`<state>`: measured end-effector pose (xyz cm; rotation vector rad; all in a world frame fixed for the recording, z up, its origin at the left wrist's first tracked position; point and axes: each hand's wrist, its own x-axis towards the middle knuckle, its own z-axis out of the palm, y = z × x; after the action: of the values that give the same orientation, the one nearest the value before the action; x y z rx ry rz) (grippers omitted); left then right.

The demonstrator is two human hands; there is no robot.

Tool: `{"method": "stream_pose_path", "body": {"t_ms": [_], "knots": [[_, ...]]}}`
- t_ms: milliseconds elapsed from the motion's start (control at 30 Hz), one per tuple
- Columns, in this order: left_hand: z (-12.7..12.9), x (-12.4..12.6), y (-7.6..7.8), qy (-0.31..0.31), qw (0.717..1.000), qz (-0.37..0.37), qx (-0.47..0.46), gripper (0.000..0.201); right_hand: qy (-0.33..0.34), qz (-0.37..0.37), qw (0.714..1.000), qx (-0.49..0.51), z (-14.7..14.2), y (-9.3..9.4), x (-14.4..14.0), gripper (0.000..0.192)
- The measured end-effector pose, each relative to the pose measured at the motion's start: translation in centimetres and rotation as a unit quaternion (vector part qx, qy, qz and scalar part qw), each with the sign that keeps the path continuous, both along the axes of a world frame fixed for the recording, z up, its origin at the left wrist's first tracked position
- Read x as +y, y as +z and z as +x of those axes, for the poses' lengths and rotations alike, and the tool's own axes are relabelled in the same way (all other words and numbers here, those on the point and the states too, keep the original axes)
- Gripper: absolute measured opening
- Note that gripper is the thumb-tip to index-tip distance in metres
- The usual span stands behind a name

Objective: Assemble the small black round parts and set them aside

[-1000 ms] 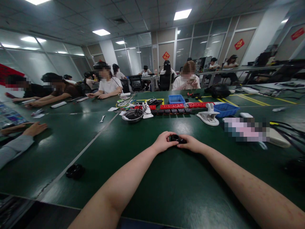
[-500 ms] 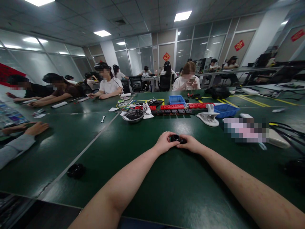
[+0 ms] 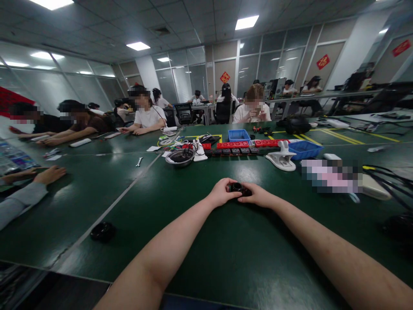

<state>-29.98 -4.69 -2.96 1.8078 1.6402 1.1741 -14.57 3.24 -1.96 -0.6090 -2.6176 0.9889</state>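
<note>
- Gripped from opposite sides by left hand (image 3: 223, 193) and right hand (image 3: 258, 195), likely for steadiness: black ringed part (image 3: 237, 187), on or just above table (image 3: 226, 262).
- Lying apart at left, presumably within reach: black ring (image 3: 103, 231).

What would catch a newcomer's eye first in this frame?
Probably the left hand and right hand, held together around a small black object in mid-picture, over the dark green table. Next, likely the bright red strips beyond them, with a blue bin at their right end. A second black object sits apart at the lower left.
</note>
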Motion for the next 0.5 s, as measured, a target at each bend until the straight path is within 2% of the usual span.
{"method": "stream_pose_path", "body": {"t_ms": [67, 167, 300, 500], "knots": [[-0.34, 0.1, 0.05, -0.026, 0.999, -0.011, -0.017, 0.044, 0.048, -0.041, 0.998, 0.0, 0.32, 0.47, 0.26, 0.042], [-0.57, 0.16, 0.18, -0.055, 0.997, -0.024, -0.037, 0.045, 0.083, -0.071, 0.994, 0.003, 0.47, 0.72, 0.53, 0.04], [-0.64, 0.11, 0.41, -0.087, 0.994, -0.036, -0.064, 0.046, 0.108, -0.095, 0.99, 0.007, 0.41, 0.59, 0.73, 0.039], [-0.64, 0.06, 0.48, -0.082, 0.993, -0.039, -0.075, 0.047, 0.111, -0.114, 0.987, 0.013, 0.38, 0.42, 0.81, 0.036]]}}
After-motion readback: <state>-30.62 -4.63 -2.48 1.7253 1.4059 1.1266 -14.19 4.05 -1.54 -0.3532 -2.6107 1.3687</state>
